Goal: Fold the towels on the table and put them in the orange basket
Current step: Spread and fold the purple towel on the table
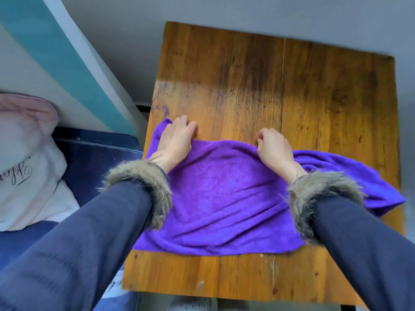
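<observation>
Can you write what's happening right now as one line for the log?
step: folding | left hand: grips purple towel far edge | right hand: grips same edge | towel: on wooden table | orange basket: not in view

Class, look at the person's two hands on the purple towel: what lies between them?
In the head view, the far edge of the purple towel runs between the left hand and right hand; nothing else.

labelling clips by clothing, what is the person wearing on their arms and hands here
Both arms wear long dark navy-blue sleeves of thin, slightly ribbed fabric. Each sleeve ends in a thick shaggy cuff of grey-brown fake fur at the wrist: the left cuff, the right cuff. The left hand and right hand are bare: no gloves, rings or watch visible.
</observation>
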`<action>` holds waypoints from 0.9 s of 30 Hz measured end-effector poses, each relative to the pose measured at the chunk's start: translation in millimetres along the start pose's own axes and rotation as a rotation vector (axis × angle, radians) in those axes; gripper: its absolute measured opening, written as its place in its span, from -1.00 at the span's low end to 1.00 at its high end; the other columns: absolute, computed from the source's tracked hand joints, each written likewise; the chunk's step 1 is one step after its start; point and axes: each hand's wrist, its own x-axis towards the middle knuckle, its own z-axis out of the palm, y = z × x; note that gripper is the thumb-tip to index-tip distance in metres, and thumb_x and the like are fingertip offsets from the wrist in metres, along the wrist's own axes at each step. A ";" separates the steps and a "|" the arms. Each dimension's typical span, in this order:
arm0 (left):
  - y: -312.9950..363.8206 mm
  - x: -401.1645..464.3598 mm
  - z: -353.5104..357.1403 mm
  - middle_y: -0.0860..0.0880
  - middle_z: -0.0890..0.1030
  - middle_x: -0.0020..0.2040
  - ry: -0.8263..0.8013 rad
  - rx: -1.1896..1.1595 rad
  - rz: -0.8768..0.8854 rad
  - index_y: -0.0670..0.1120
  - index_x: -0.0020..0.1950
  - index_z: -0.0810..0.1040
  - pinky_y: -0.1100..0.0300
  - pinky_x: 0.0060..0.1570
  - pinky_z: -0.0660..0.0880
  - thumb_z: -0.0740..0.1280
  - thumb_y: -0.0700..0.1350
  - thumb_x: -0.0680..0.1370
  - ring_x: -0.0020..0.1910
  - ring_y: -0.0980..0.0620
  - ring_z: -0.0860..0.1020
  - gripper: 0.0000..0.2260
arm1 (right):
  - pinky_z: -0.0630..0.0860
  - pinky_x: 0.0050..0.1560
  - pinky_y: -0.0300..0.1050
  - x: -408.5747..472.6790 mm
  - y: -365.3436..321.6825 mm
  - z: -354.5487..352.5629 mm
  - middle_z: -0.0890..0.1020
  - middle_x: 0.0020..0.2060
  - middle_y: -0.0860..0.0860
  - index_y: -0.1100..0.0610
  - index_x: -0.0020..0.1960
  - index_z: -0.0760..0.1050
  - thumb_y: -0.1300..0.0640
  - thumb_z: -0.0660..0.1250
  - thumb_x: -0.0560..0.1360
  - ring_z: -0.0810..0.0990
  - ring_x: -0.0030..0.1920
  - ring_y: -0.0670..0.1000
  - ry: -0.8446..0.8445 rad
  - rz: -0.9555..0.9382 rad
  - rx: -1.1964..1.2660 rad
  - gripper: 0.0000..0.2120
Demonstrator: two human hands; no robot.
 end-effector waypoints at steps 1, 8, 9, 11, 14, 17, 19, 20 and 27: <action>-2.6 2.6 -0.9 -0.19 0.44 -0.01 -0.024 -0.032 -0.021 -0.17 0.02 0.51 -0.01 -0.16 0.37 0.20 -0.36 0.49 -0.02 -0.18 0.44 -0.82 | 0.39 0.02 0.05 -0.2 2.9 0.7 0.49 0.09 0.23 0.25 0.08 0.47 0.25 0.15 0.54 0.49 0.09 0.28 -0.024 0.027 0.012 -0.82; -23.5 -1.9 -12.9 -0.11 0.30 -0.03 -0.167 -0.085 -0.071 -0.19 0.00 0.51 -0.01 0.01 0.38 0.37 -0.16 0.49 0.07 -0.15 0.36 -0.85 | 0.37 -0.01 -0.06 -8.3 20.1 -8.8 0.51 0.05 0.09 0.10 0.00 0.45 0.14 0.33 0.44 0.50 0.08 0.17 -0.272 0.017 -0.014 -0.85; -23.4 -1.9 -14.1 -0.10 0.30 -0.04 -0.170 -0.056 -0.066 -0.18 -0.02 0.52 0.00 -0.04 0.38 0.36 -0.14 0.50 0.08 -0.15 0.35 -0.86 | 0.36 -0.05 -0.08 -8.8 20.5 -10.7 0.52 0.05 0.07 0.08 -0.03 0.44 0.12 0.33 0.45 0.50 0.07 0.15 -0.303 0.012 -0.064 -0.87; -19.1 0.8 -18.3 -0.14 0.35 -0.02 -0.127 -0.009 -0.056 -0.19 -0.04 0.51 0.02 -0.14 0.36 0.32 -0.10 0.53 0.07 -0.15 0.36 -0.86 | 0.34 -0.11 -0.11 -7.1 19.0 -14.1 0.56 0.03 0.07 0.07 -0.12 0.44 0.11 0.31 0.46 0.51 0.04 0.14 -0.329 -0.014 -0.144 -0.95; -11.0 9.5 -28.1 -0.17 0.40 0.02 0.118 -0.096 -0.129 -0.19 -0.03 0.44 0.00 -0.21 0.37 0.24 -0.10 0.57 0.00 -0.16 0.43 -0.85 | 0.39 -0.06 -0.03 -2.7 15.3 -22.4 0.53 0.03 0.11 0.11 -0.08 0.43 0.13 0.22 0.51 0.52 0.03 0.19 -0.132 -0.048 -0.079 -0.94; -2.0 16.8 -31.8 -0.20 0.42 0.06 0.311 -0.204 -0.142 -0.21 0.05 0.43 -0.11 -0.12 0.46 0.23 -0.15 0.56 -0.02 -0.21 0.47 -0.86 | 0.41 0.02 0.07 2.5 11.6 -29.7 0.46 0.13 0.14 0.16 0.11 0.38 0.13 0.21 0.54 0.50 0.06 0.24 0.136 -0.008 0.157 -0.83; 5.8 12.7 -21.3 -0.25 0.42 0.17 0.298 -0.125 -0.104 -0.23 0.18 0.42 -0.16 0.07 0.43 0.24 -0.15 0.53 0.11 -0.24 0.45 -0.75 | 0.38 0.15 0.08 0.8 10.6 -26.1 0.37 0.30 0.14 0.19 0.28 0.33 0.13 0.25 0.54 0.44 0.21 0.22 0.156 -0.052 0.198 -0.65; 11.0 6.9 -12.6 -0.26 0.41 0.24 0.278 -0.074 -0.088 -0.21 0.25 0.40 -0.19 0.19 0.37 0.22 -0.12 0.53 0.21 -0.26 0.41 -0.68 | 0.35 0.23 0.11 -3.2 11.0 -21.9 0.30 0.38 0.15 0.20 0.34 0.30 0.12 0.27 0.53 0.38 0.29 0.20 0.154 -0.084 0.167 -0.58; 29.8 -77.8 54.4 -0.09 0.11 0.53 -0.034 0.171 -0.022 0.09 0.47 0.19 -0.40 0.32 -0.04 0.06 0.23 0.49 0.50 -0.17 0.02 -0.44 | 0.13 0.32 0.42 -83.7 21.7 42.2 0.14 0.50 0.09 0.03 0.47 0.22 -0.16 0.39 0.36 0.12 0.49 0.16 -0.002 -0.085 -0.129 -0.24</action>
